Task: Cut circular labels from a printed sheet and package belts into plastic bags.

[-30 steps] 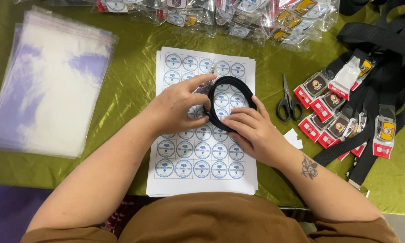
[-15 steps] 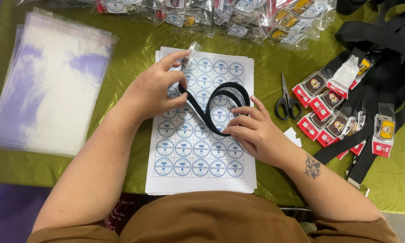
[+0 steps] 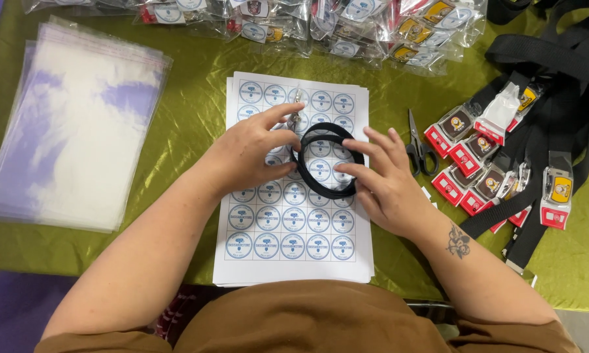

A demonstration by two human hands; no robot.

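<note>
A black lanyard strap [image 3: 325, 160] is coiled into a flat ring on a stack of white sheets of round blue stickers [image 3: 294, 229]. My left hand [image 3: 249, 153] pinches the coil's left side, and a small metal clip [image 3: 296, 108] sticks out above its fingers. My right hand [image 3: 386, 180] presses the coil's right side with spread fingers. Both hands rest over the middle of the sticker sheet.
A stack of clear plastic bags [image 3: 72, 124] lies at the left on the green cloth. Scissors [image 3: 417, 147] lie right of the sheets. Red badge holders [image 3: 477, 157] on black lanyards [image 3: 569, 85] are heaped at the right. Bagged items [image 3: 320, 19] line the far edge.
The loose strap loop has been wound into a tighter round coil. My left hand came back down from the sheet's top onto the coil, and my right hand shifted onto its right side.
</note>
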